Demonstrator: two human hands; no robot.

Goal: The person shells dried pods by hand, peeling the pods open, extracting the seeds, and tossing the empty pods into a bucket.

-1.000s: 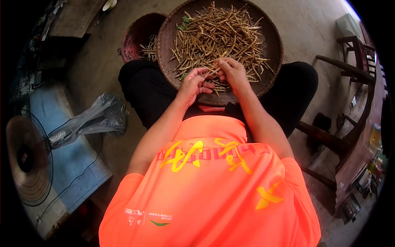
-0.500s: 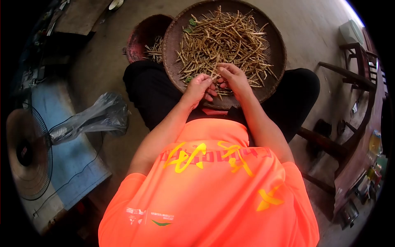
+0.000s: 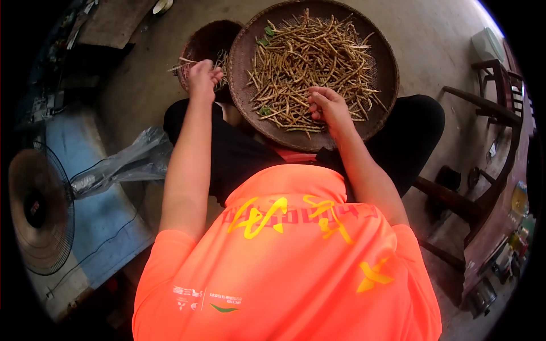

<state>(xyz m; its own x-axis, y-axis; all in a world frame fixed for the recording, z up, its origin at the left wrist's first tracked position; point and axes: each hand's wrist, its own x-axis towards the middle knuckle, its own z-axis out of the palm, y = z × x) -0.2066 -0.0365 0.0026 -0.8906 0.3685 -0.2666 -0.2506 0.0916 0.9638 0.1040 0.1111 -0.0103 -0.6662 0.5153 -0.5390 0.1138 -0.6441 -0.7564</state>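
Since the round tray (image 3: 387, 68) overlaps the legs (image 3: 418, 122), any shift could spill its heaped pods (image 3: 315, 62); at the basket (image 3: 207, 37), the left hand (image 3: 203, 80) grips thin strips (image 3: 187, 60) — a loose hold might drop them outside — while the right hand (image 3: 328, 107) curls above pods, contents unclear.
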